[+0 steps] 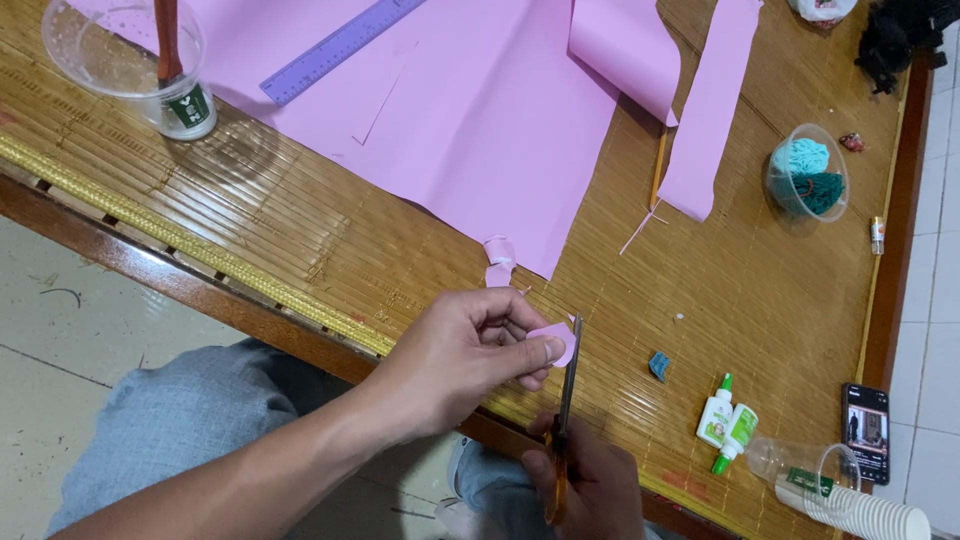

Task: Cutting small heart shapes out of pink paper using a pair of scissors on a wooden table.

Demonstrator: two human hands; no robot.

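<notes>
My left hand (470,355) pinches a small pink paper piece (556,338) between thumb and fingers, just above the mat's near edge. My right hand (585,480) grips orange-handled scissors (567,390), whose thin blades point up and meet the right side of the paper piece. A large pink paper sheet (480,100) lies spread on the bamboo mat (300,220) beyond my hands. Small curled pink scraps (498,262) lie at the sheet's lower corner.
A purple ruler (340,48) lies on the sheet, a plastic cup (130,60) holding a brush at far left. To the right are a pink strip (705,110), pencil (658,168), cup of teal yarn (808,175), two glue bottles (727,420), phone (866,432), stacked cups (850,500).
</notes>
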